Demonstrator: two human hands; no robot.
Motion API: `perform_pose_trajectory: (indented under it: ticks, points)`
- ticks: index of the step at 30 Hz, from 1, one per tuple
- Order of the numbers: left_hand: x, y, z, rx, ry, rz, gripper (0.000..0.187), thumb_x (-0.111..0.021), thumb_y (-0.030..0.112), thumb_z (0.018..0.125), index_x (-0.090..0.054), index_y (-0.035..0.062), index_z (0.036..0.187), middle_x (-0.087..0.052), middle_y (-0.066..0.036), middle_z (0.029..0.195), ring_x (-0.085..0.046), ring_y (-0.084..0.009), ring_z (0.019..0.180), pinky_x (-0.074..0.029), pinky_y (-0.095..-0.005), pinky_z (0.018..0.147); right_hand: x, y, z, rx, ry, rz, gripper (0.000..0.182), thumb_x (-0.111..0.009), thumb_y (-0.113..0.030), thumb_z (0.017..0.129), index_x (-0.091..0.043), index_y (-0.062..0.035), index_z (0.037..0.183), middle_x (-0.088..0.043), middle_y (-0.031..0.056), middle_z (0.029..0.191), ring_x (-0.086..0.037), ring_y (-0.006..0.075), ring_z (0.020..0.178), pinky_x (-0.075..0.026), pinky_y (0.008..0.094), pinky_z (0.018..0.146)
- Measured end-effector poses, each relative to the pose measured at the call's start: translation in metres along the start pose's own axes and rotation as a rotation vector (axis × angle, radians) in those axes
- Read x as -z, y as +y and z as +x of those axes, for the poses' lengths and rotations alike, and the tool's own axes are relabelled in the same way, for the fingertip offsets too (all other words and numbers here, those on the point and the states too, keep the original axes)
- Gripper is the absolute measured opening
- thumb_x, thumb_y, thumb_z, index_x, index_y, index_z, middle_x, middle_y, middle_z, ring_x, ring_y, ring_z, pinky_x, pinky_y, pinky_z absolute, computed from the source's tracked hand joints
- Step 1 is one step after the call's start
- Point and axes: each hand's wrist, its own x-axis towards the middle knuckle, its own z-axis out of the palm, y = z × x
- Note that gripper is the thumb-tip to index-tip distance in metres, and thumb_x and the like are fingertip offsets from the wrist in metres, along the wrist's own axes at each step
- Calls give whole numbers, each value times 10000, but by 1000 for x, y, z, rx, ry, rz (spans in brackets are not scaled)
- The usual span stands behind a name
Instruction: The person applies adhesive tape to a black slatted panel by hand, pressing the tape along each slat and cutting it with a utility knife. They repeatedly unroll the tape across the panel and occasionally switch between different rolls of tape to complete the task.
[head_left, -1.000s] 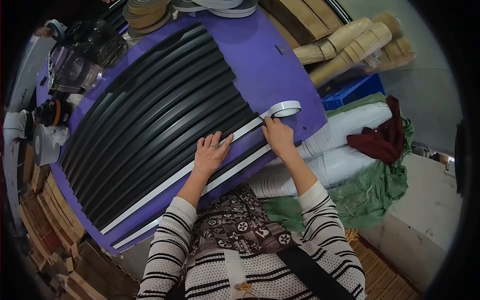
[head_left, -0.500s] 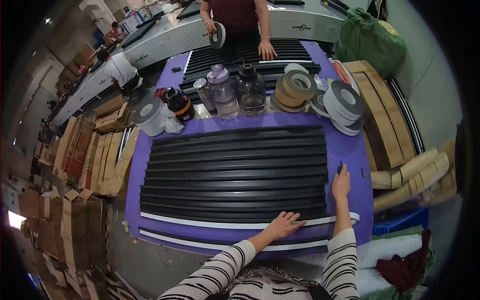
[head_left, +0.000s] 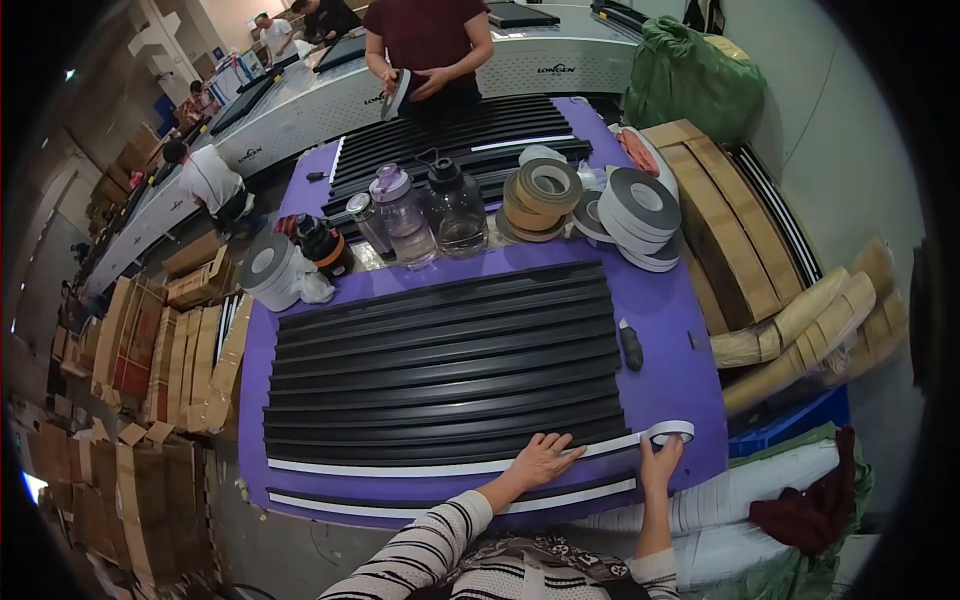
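Observation:
My left hand (head_left: 543,460) rests with its fingers stretched out on the front black strip, over a band of white tape (head_left: 400,470) running along its edge. My right hand (head_left: 661,465) grips a roll of white tape (head_left: 672,430) at the strip's right end, and the band runs to it. Behind my hands, a row of long black profile strips (head_left: 440,360) lies side by side. One more black strip with a white band (head_left: 580,497) lies apart, nearer to me. A dark-handled utility knife (head_left: 630,345) lies right of the strips.
The purple tabletop (head_left: 670,320) carries stacked tape rolls (head_left: 642,205), bottles (head_left: 405,220) and a bagged roll (head_left: 270,270) along its back. Across it, a co-worker (head_left: 428,40) holds another roll (head_left: 396,95). Cardboard boxes (head_left: 740,230) stand to the right.
My right hand has left the utility knife on the table and moved down to the tape roll. My left hand stays on the strip. The co-worker's two hands have come together at their roll.

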Motion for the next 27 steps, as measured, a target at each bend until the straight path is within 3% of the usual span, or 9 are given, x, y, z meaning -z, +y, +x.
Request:
perform_pose_trajectory:
  ticks: [2, 5, 7, 10, 11, 14, 18, 20, 27]
  points:
    - [1, 1, 1, 4, -3, -9, 390, -510, 278, 795, -431, 249, 1176, -404, -57, 1061, -410, -194, 932, -319, -319, 775, -31, 25, 18, -6, -17, 129, 486, -665, -213, 670, -486, 75, 1020, -522, 233, 965, -488, 373, 906, -368, 400, 811]
    - [2, 1, 0, -10, 15, 7, 407, -520, 276, 788, -424, 248, 1183, -406, -58, 1052, -414, -194, 932, -323, -315, 767, -27, 5, 45, -321, -313, 361, 299, -612, -192, 748, -539, 46, 914, -573, 88, 740, -538, 188, 691, -412, 290, 638]
    - [0, -1, 1, -20, 15, 38, 396, -530, 274, 779, -446, 252, 1166, -425, -58, 1038, -426, -196, 919, -333, -313, 749, 0, -10, 53, -153, 91, 990, 214, -559, -172, 799, -539, 17, 898, -564, 72, 812, -512, 127, 751, -399, 260, 654]
    - [1, 0, 3, 6, 58, -21, 347, -513, 258, 770, -497, 227, 1115, -466, -71, 1045, -447, -217, 939, -351, -335, 739, 90, -97, 55, 248, 288, 1160, 223, -530, -174, 821, -507, 8, 947, -551, 104, 929, -501, 145, 860, -383, 260, 760]
    - [4, -2, 6, -18, 76, -48, 363, -535, 257, 758, -496, 217, 1116, -470, -73, 1024, -458, -218, 906, -360, -330, 724, 98, -116, 48, 390, 249, 1096, 273, -530, -178, 821, -488, 18, 1005, -545, 116, 962, -499, 156, 896, -375, 257, 793]
    - [14, -14, -10, 94, 118, -314, 342, -557, 231, 743, -512, 138, 1069, -503, -88, 951, -479, -253, 856, -387, -355, 692, 69, -136, 25, 245, -122, 1135, 541, -534, -167, 806, -295, 9, 1258, -540, 132, 1020, -526, 186, 914, -394, 288, 810]
    - [52, -65, -126, 539, 269, -75, 134, -551, 185, 736, -512, 64, 780, -494, -98, 757, -477, -273, 751, -386, -387, 630, 18, -147, -21, -21, -423, 1111, 569, -541, -172, 789, -284, -8, 1269, -532, 128, 1035, -547, 156, 872, -413, 309, 802]
    - [74, -81, -181, 684, 277, 69, 121, -548, 172, 738, -517, 57, 759, -498, -105, 744, -475, -275, 740, -384, -384, 624, -13, -164, -40, -78, -558, 1120, 563, -533, -151, 792, -277, -13, 1274, -527, 124, 1041, -548, 162, 863, -413, 308, 807]
    - [77, -69, -204, 720, 165, -95, 123, -528, 163, 755, -514, 42, 733, -502, -113, 731, -473, -283, 711, -382, -385, 625, -102, -272, -80, -199, -744, 1451, 617, -496, -125, 825, -147, -93, 1333, -444, 139, 1126, -505, 181, 951, -405, 290, 823]
